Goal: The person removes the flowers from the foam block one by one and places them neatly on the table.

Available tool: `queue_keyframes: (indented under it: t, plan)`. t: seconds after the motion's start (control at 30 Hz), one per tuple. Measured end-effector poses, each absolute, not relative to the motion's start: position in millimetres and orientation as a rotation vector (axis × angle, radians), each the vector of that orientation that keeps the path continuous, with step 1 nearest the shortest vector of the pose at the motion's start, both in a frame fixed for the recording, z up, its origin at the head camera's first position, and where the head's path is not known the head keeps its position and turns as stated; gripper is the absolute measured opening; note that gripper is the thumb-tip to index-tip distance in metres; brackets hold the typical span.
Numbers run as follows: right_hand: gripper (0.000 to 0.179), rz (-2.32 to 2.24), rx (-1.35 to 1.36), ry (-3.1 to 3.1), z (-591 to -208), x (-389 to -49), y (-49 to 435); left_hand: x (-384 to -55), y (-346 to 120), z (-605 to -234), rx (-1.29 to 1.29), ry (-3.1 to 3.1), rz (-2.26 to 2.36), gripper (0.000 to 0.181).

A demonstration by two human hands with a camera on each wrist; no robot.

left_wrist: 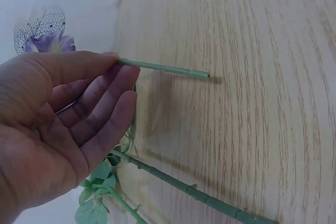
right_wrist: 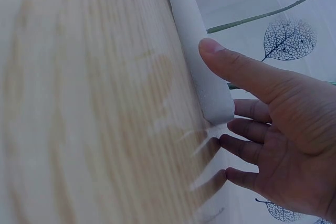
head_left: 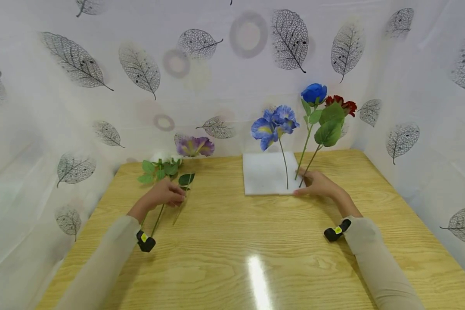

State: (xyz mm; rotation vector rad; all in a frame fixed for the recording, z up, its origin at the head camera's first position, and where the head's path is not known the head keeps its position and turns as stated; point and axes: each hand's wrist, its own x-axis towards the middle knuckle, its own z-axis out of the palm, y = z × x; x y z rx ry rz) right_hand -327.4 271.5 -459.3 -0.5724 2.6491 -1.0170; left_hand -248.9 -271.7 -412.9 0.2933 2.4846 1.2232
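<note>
My left hand pinches the thin green stem of a purple iris between thumb and fingertips. The stem's bare lower end sticks out beyond the fingers, above the table. At the right, my right hand holds the front right corner of a white foam block, thumb along its front edge and fingers at its right side. From the block rise a blue-violet iris, a blue rose and a red flower with broad green leaves, all on slender stems, the last two leaning right.
White flowers with green leaves lie on the wooden table around my left hand, their stems passing beneath it. A pale curtain printed with grey leaves stands behind the table and along both sides.
</note>
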Motion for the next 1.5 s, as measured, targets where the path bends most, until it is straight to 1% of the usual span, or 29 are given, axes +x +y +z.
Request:
queue_keyframes:
  t: [0.23, 0.67, 1.1, 1.5]
  plan:
    - [0.101, -1.008, -0.566, 2.658, -458, -326, 270, -251, -275, -419, 0.242, 2.492, 1.212, 0.030]
    - [0.103, -0.995, -0.561, 2.661, -457, -326, 271, -251, -275, -424, 0.169, 2.453, 1.229, 0.027]
    - [0.104, -0.990, -0.552, 2.661, -456, -326, 270, -246, -277, -423, 0.125, 2.435, 1.204, 0.029]
    - [0.100, -0.963, -0.573, 2.665, -453, -325, 269, -248, -278, -427, 0.041, 2.374, 1.219, 0.029]
